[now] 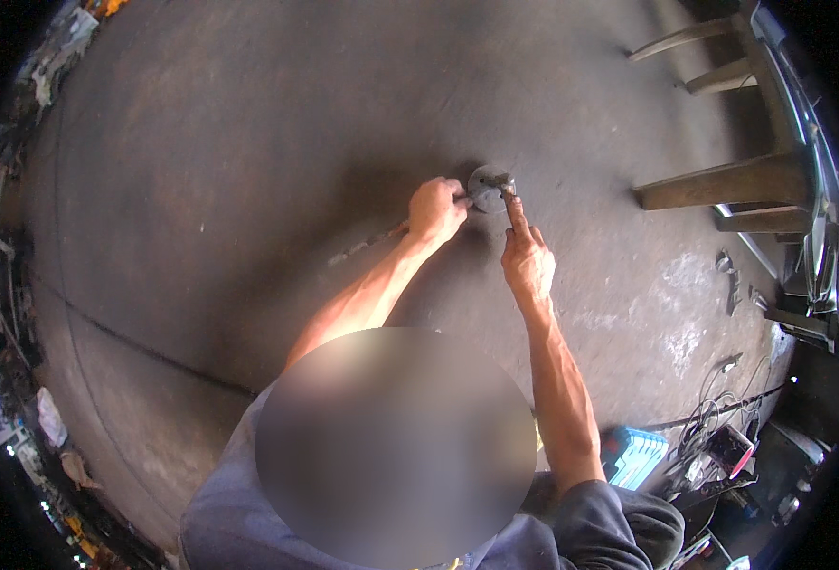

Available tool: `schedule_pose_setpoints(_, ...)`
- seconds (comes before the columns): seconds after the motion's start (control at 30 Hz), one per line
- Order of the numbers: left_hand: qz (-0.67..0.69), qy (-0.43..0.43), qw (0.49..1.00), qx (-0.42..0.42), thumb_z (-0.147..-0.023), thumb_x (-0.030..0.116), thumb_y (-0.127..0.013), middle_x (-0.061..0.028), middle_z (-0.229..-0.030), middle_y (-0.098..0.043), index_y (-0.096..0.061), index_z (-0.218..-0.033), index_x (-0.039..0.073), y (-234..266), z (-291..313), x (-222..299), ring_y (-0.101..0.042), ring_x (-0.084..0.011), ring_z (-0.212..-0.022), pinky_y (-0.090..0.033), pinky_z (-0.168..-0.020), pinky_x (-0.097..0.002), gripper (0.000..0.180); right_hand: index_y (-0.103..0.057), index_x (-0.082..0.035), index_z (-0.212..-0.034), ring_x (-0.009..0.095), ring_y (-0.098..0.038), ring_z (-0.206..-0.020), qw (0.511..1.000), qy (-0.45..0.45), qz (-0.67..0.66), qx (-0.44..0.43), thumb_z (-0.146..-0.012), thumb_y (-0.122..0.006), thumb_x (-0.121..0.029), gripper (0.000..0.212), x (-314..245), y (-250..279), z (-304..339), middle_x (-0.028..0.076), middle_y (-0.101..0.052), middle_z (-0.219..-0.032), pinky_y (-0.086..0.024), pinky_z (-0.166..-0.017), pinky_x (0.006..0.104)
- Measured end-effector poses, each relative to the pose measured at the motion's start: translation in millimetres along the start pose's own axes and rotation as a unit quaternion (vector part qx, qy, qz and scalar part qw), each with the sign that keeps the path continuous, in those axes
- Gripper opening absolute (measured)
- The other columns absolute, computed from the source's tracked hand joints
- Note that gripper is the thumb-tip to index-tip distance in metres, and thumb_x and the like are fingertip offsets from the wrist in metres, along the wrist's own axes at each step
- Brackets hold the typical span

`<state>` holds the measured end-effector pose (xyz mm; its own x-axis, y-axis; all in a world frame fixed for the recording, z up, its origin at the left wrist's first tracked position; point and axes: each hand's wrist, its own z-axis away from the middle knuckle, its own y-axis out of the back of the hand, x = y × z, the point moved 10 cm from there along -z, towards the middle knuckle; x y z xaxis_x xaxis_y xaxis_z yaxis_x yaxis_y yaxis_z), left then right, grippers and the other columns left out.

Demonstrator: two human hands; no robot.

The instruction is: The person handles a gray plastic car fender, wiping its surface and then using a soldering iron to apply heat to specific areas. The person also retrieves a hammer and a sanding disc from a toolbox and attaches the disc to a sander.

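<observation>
A round grey metal disc [482, 201] with small dark holes is in front of me, low over the concrete floor. My right hand [529, 263] is closed around the handle of a hammer [501, 180], its index finger stretched along the handle. The hammer head is over the upper right of the disc; whether it touches, I cannot tell. Just left of the disc, my left hand [435, 211] is closed, fingertips close to the disc's edge. What its fingers grip is hidden. A slim, pale rod-like thing [353, 251] shows behind the left wrist, perhaps on the floor.
Wooden legs of a piece of furniture [723, 182] jut in from the right. Near my right elbow lies a turquoise case [636, 456], with tangled cables [714, 423] beside it. A dark cord [153, 350] crosses the floor at left. Clutter lines the left rim.
</observation>
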<state>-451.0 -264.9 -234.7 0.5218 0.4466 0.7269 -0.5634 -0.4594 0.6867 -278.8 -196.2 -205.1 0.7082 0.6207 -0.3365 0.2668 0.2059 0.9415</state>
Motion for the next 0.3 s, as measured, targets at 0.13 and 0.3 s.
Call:
schedule_pose_setpoints(0.13, 0.004, 0.038, 0.999, -0.035, -0.077, 0.019, -0.074, -0.0187, -0.087, -0.067, -0.070, -0.086, 0.003, 1.0, 0.4, 2.7, -0.065, -0.0360, -0.082, -0.049, -0.071, -0.0438, 0.019, -0.030, -0.030, -0.149, 0.025, -0.064, -0.060, 0.999, 0.010, -0.020, 0.028, -0.094, -0.055, -0.017, 0.062, 1.2, 4.2, 2.7, 0.014, -0.062, -0.080, -0.055, -0.050, 0.0376)
schedule_pose_setpoints(0.3, -0.017, 0.011, 0.999, -0.028, -0.077, 0.023, -0.076, -0.0183, -0.087, -0.068, -0.070, -0.088, 0.004, 0.2, -0.9, 1.8, -0.066, -0.0346, -0.084, -0.050, -0.074, -0.0441, 0.023, -0.029, -0.026, -0.150, 0.024, -0.065, -0.058, 1.000, 0.000, -0.021, 0.021, -0.093, -0.057, -0.018, 0.065, 9.1, -1.7, 3.9, 0.015, -0.063, -0.085, -0.055, -0.047, 0.0364)
